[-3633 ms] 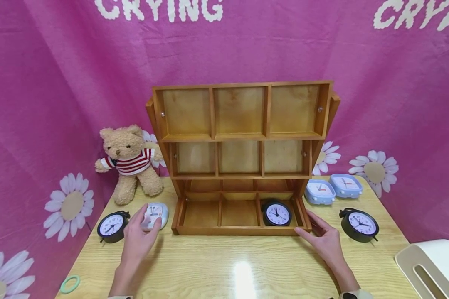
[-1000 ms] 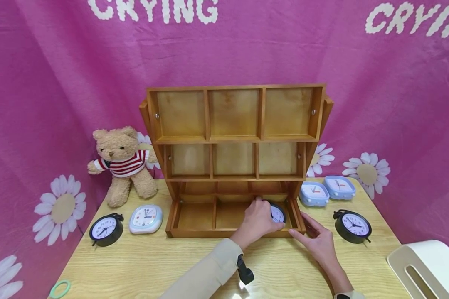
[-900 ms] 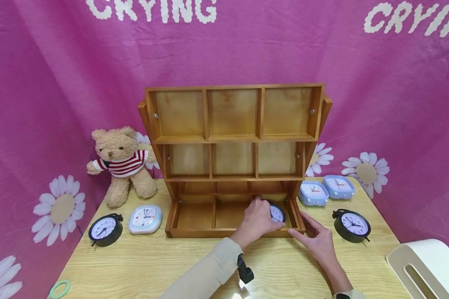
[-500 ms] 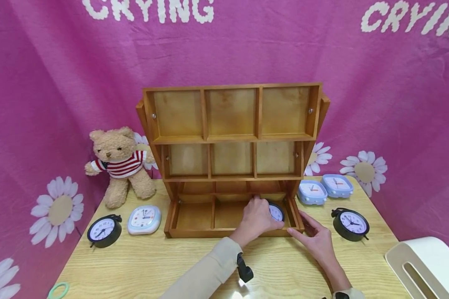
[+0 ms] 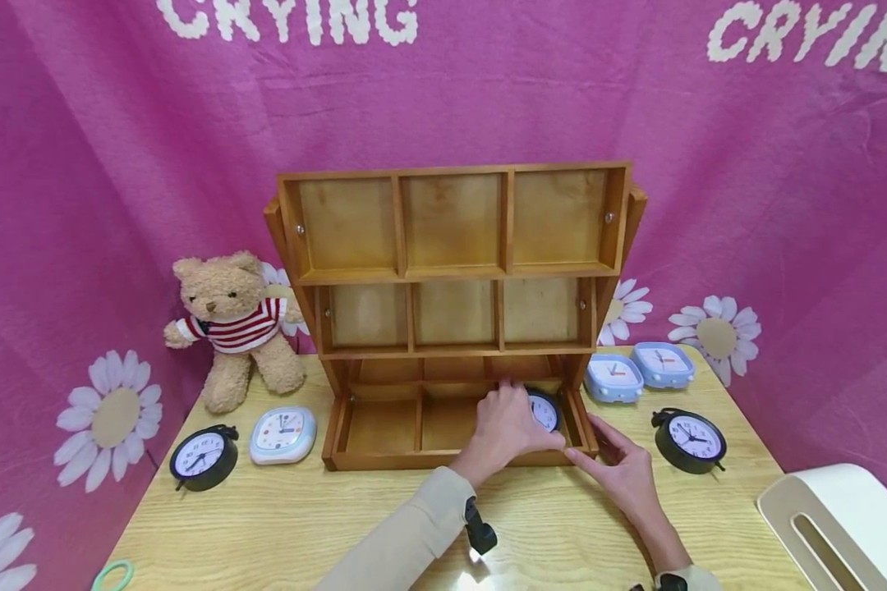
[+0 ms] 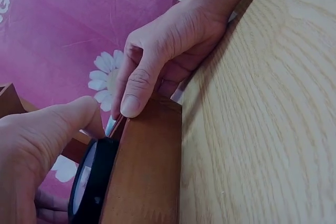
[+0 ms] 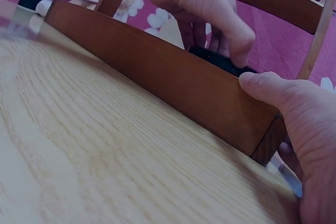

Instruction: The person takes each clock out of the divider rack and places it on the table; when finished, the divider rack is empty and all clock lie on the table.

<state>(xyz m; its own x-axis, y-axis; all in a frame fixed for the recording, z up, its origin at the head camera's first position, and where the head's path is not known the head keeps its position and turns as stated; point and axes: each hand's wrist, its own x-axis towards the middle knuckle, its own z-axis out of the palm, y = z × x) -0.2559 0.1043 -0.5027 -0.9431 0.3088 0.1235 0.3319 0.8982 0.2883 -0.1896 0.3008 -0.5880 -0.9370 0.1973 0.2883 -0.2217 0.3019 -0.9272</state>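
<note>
In the head view my left hand reaches into the bottom right compartment of a tiered wooden shelf. It holds a round black alarm clock by its left side, fingers behind and thumb in front; the hand hides part of the dial. In the left wrist view the clock's black casing stands just inside the front board. My right hand grips the shelf's front right corner, its thumb on the top edge of the board and fingers along the outer side.
A white-and-blue clock and a black alarm clock lie left of the shelf, below a teddy bear. Two blue clocks and another black alarm clock lie right. A white slotted object occupies the right edge.
My left hand has left the white-and-blue clock and crossed right to the black alarm clock in the compartment. Over the last second it barely shifts there. My right hand stays at the shelf corner.
</note>
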